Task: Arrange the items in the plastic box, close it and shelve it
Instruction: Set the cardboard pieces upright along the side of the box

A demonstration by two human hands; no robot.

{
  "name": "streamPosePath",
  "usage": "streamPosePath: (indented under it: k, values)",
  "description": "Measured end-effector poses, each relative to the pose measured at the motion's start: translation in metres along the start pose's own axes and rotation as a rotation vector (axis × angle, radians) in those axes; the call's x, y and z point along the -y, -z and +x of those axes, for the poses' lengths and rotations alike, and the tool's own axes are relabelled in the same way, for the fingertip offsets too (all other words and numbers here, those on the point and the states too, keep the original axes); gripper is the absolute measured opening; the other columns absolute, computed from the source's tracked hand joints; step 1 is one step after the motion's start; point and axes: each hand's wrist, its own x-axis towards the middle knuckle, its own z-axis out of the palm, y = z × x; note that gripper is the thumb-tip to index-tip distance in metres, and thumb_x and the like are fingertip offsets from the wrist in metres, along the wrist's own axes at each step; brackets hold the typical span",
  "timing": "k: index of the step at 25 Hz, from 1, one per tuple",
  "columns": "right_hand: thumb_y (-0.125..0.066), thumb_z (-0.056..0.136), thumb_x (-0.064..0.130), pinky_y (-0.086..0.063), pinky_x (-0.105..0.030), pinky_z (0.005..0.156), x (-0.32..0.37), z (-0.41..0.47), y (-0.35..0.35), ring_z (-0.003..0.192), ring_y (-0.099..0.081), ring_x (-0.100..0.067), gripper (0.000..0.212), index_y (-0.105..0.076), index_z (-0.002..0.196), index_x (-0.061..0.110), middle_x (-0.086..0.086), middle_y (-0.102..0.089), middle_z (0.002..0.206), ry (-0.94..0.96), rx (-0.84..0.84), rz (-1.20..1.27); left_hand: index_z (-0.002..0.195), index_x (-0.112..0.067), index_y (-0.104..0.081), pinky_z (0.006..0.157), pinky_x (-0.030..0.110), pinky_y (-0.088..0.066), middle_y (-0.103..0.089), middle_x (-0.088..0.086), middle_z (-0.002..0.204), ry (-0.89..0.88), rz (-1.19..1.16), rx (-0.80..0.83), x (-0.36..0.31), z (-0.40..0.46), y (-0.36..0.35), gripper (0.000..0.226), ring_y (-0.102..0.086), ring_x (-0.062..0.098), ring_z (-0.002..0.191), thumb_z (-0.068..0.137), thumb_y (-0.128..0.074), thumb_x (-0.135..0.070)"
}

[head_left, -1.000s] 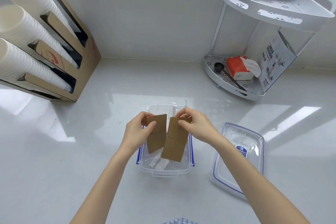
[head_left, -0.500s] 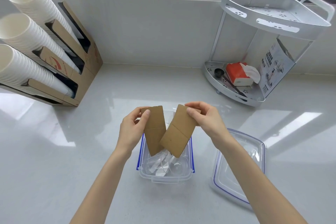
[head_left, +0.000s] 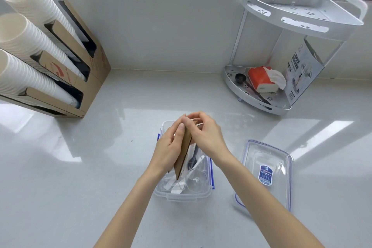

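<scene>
On the pale desk (head_left: 80, 177), the open clear plastic box (head_left: 182, 194) holds white spoons (head_left: 178, 186) and a clear cup (head_left: 196, 180). Above it, left hand (head_left: 170, 150) and right hand (head_left: 205, 134) each keep a clenched grip on brown cardboard sleeves (head_left: 184, 151), pressed together. The lid (head_left: 265, 173) lies right; the corner shelf (head_left: 291, 46) stands beyond.

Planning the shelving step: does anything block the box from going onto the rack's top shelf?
Nothing visible does. The top shelf looks bare, and the counter between box and rack is open. The lid lies aside, still off.
</scene>
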Motion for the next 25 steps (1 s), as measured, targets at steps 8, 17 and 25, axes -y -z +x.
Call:
streamPosePath:
  k: [8, 17, 25]
  values:
    - [-0.044, 0.089, 0.045, -0.052, -0.034, 0.088, -0.004, 0.000, -0.004, 0.099, -0.061, -0.021, 0.030, -0.059, 0.096, 0.019, -0.010, -0.058, 0.116, -0.081, 0.102, -0.067, 0.131, -0.030, -0.039, 0.094, 0.014, -0.043, -0.055, -0.025, 0.115, 0.030, -0.057, 0.234, -0.004, -0.011, 0.007, 0.038, -0.054, -0.005, 0.111, 0.094, -0.039, -0.026]
    - [-0.043, 0.093, 0.016, -0.047, -0.042, 0.099, -0.012, -0.001, -0.009, 0.102, -0.057, -0.018, 0.027, -0.057, 0.115, 0.013, -0.003, -0.057, 0.117, -0.102, 0.248, -0.060, 0.127, -0.031, -0.042, 0.076, 0.019, -0.051, -0.059, -0.007, 0.109, 0.071, 0.050, -0.041, 0.006, -0.007, 0.028, 0.044, -0.062, 0.005, 0.086, 0.090, -0.044, -0.007]
    - [-0.043, 0.088, 0.014, -0.046, -0.028, 0.075, -0.029, -0.012, -0.038, 0.086, -0.055, -0.017, 0.042, -0.047, 0.130, 0.015, -0.009, -0.063, 0.113, -0.102, 0.471, -0.213, 0.122, -0.013, -0.045, 0.075, 0.028, -0.036, -0.057, 0.005, 0.096, 0.169, 0.334, -0.156, 0.019, -0.004, 0.036, 0.035, -0.051, 0.027, 0.089, 0.088, -0.043, -0.010]
